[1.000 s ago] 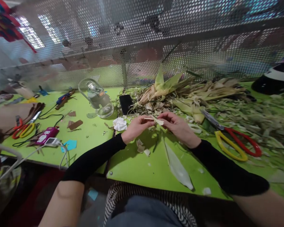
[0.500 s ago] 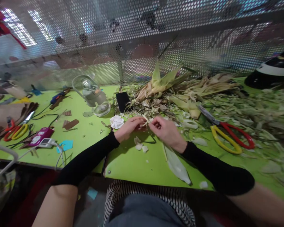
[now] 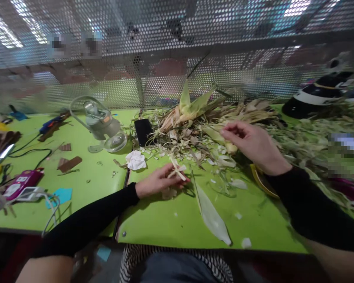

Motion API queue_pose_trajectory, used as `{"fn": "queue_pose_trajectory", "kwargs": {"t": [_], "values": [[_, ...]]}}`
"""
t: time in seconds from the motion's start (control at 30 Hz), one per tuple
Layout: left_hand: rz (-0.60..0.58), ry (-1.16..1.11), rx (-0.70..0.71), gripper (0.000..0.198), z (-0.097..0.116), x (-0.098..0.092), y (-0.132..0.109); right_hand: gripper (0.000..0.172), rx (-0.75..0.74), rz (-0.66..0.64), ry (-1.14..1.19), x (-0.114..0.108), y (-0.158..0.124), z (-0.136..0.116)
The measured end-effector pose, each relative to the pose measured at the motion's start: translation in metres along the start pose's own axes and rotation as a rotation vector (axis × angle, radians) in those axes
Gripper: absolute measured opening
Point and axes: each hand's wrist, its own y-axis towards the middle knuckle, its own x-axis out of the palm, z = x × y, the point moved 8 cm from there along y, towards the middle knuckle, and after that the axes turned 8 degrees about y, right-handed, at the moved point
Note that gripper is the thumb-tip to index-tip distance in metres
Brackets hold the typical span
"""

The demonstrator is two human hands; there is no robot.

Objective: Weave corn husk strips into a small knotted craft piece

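A small knot of pale, crossed strips (image 3: 177, 171) sits at the fingertips of the left hand (image 3: 159, 181), which pinches it low above the table (image 3: 153, 226). The right hand (image 3: 252, 143) is raised to the right, thumb and fingers drawn nearly together; whether anything lies between them cannot be told. Its fingertips appear in front of a yellowish husk (image 3: 230, 147), and a yellow scissor handle (image 3: 257, 181) shows partly from under its wrist. Just right of the strips, a long whitish husk leaf (image 3: 212, 220) points toward the table's near edge. Beyond the left hand lie a crumpled white tissue (image 3: 136, 160) and a dark phone (image 3: 143, 132), with a clear container (image 3: 103, 125) with a loop handle farther left. Husk scraps (image 3: 183, 146) spread behind, before a perforated metal screen (image 3: 165, 37).
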Motion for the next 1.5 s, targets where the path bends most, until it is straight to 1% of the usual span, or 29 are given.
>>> {"fn": "queue_pose_trajectory", "kwargs": {"t": [0.07,0.1,0.13,0.2,0.27,0.43,0.47,0.57,0.63,0.73,0.77,0.83,0.93,1.03,1.1,1.17,1.27,1.33,1.4,1.43,1.5], "values": [[-0.067,-0.028,-0.017,0.039,-0.008,0.010,0.002,0.025,0.025,-0.205,-0.145,0.025,0.002,0.016],[-0.088,-0.032,-0.030,0.039,-0.011,0.012,0.004,0.024,0.025,-0.278,-0.226,0.039,0.002,0.023],[-0.105,-0.027,-0.046,0.038,-0.015,0.014,0.005,0.026,0.015,-0.319,-0.302,0.051,0.002,0.028],[-0.124,0.009,-0.072,0.036,-0.020,0.014,0.005,0.038,-0.005,-0.338,-0.424,0.069,0.003,0.034],[-0.134,0.069,-0.088,0.034,-0.022,0.013,0.005,0.047,-0.019,-0.339,-0.486,0.082,0.006,0.037],[-0.151,0.248,-0.101,0.033,-0.019,0.011,0.004,0.043,-0.089,-0.354,-0.437,0.098,0.010,0.036],[-0.157,0.277,-0.098,0.033,-0.019,0.011,0.004,0.044,-0.121,-0.348,-0.418,0.100,0.009,0.034],[-0.170,0.329,-0.085,0.033,-0.019,0.012,0.005,0.054,-0.214,-0.329,-0.386,0.108,0.005,0.027],[-0.170,0.346,-0.079,0.033,-0.018,0.011,0.005,0.051,-0.261,-0.344,-0.368,0.114,0.003,0.022],[-0.168,0.362,-0.079,0.033,-0.017,0.011,0.004,0.038,-0.298,-0.449,-0.319,0.121,0.002,0.018],[-0.169,0.362,-0.081,0.033,-0.016,0.011,0.003,0.036,-0.278,-0.476,-0.312,0.120,0.002,0.019],[-0.175,0.355,-0.089,0.035,-0.016,0.011,0.002,0.034,-0.179,-0.472,-0.336,0.112,0.006,0.028],[-0.172,0.336,-0.106,0.039,-0.016,0.009,-0.001,0.030,-0.047,-0.404,-0.415,0.093,0.010,0.044],[-0.164,0.304,-0.111,0.041,-0.017,0.009,-0.001,0.028,-0.028,-0.330,-0.470,0.076,0.013,0.048],[-0.164,0.290,-0.117,0.041,-0.017,0.010,-0.002,0.026,-0.035,-0.249,-0.466,0.064,0.016,0.044],[-0.159,0.276,-0.120,0.043,-0.017,0.011,-0.002,0.025,-0.051,-0.128,-0.430,0.046,0.020,0.034],[-0.154,0.199,-0.067,0.049,-0.011,0.013,-0.002,0.023,-0.083,0.066,-0.373,0.014,0.022,0.019],[-0.159,0.136,-0.032,0.053,-0.008,0.014,-0.003,0.022,-0.084,0.132,-0.350,-0.003,0.021,0.014],[-0.146,0.109,-0.035,0.052,-0.007,0.014,-0.004,0.021,-0.056,0.129,-0.348,-0.012,0.021,0.017],[-0.127,0.106,-0.045,0.049,-0.007,0.013,-0.004,0.020,-0.032,0.105,-0.355,-0.014,0.021,0.021],[-0.074,0.092,-0.057,0.044,-0.006,0.010,-0.005,0.018,0.027,0.015,-0.385,-0.011,0.023,0.033]]}}
